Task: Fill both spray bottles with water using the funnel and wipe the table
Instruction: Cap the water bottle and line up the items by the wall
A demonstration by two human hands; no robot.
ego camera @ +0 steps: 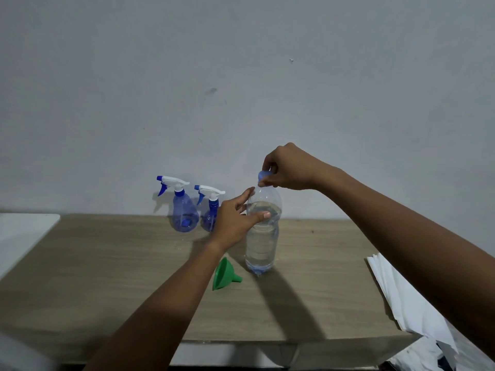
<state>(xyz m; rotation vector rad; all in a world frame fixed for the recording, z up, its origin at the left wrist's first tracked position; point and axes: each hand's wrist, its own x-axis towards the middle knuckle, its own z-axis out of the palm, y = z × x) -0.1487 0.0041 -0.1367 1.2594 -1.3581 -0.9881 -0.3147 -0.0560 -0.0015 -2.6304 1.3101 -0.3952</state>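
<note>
A clear water bottle [262,245], mostly full, stands upright in the middle of the wooden table [107,263]. My right hand [289,167] pinches its blue cap [262,175] at the top. My left hand [235,218] wraps loosely around the bottle's shoulder, thumb in front and fingers spread. Two blue spray bottles with white-and-blue trigger heads stand at the back by the wall, the left one [183,212] and the right one [210,215], which is partly hidden behind my left hand. A green funnel [224,274] lies on its side just left of the water bottle's base.
A stack of white paper towels [396,293] lies at the table's right edge, partly under my right forearm. A white surface [24,231] adjoins the table on the left. A grey wall rises directly behind the table.
</note>
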